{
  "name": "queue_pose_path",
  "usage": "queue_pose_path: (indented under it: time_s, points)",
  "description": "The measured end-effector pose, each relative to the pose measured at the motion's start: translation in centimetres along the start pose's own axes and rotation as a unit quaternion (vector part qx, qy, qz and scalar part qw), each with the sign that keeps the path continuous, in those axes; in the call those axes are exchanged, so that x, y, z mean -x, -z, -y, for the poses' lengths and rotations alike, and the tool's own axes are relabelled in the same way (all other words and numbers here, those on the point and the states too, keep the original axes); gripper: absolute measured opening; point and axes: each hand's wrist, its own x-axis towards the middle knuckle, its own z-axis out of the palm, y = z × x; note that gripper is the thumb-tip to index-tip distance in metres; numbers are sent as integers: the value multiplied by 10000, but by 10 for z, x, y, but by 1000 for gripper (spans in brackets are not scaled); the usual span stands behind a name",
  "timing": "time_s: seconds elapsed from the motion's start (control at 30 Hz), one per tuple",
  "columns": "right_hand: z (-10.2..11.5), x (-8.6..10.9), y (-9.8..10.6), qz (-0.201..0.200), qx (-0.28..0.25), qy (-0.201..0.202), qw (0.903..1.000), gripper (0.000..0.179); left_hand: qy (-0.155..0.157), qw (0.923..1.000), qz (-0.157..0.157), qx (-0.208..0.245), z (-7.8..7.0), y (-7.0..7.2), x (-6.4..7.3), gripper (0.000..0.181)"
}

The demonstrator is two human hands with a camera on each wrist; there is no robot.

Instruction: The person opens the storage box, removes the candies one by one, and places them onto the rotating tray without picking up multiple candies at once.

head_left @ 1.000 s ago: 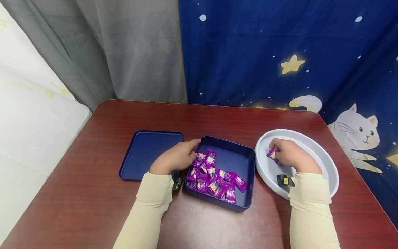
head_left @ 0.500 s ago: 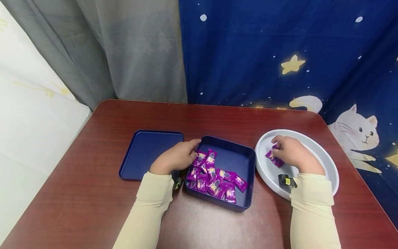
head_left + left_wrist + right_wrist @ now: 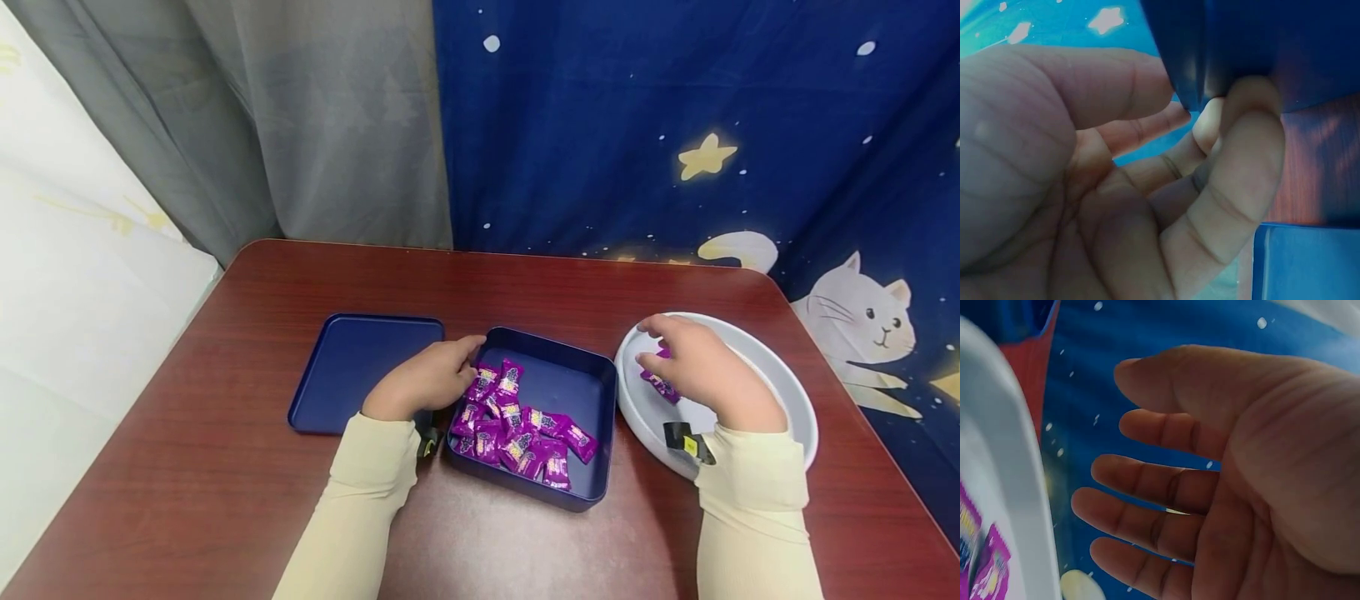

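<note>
My left hand (image 3: 420, 382) holds the left wall of an open dark blue box (image 3: 577, 375), thumb and fingertips at the wall near its far-left corner. Several purple-wrapped candies (image 3: 517, 446) lie in the box, mostly toward its left and near sides. Over the round white tray (image 3: 797, 400), my right hand (image 3: 705, 371) hovers with its fingers apart and nothing between them. Below it, purple candies (image 3: 660, 385) lie on the tray, partly hidden by the hand. In the right wrist view, two candies (image 3: 988, 569) show inside the tray's raised rim.
A flat dark blue lid (image 3: 360, 367) lies left of the box, partly behind my left hand. The box's right side stands close against the white tray. Behind the reddish-brown table (image 3: 517, 283) hang a grey curtain (image 3: 352, 125) and a blue starry curtain (image 3: 585, 125).
My right hand has let go of the purple candy it pinched on the tray; its fingers have spread and it has risen a little. The left hand and box have stayed still.
</note>
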Motion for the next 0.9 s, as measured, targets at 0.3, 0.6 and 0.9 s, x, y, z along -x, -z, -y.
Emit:
queue_pose_path:
  time_s: [0.3,0.6,0.9]
  points:
    - [30,3,1,23,-7,309,9995,40,1,10000,-17,22,0,1,0,52]
    - [62,1,-10,130,21,712,9974,44,21,10000,-8,60,0,0,1,53]
    - [88,-4,-29,347,310,1095,9929,46,72,10000,-18,36,0,-1,1,53]
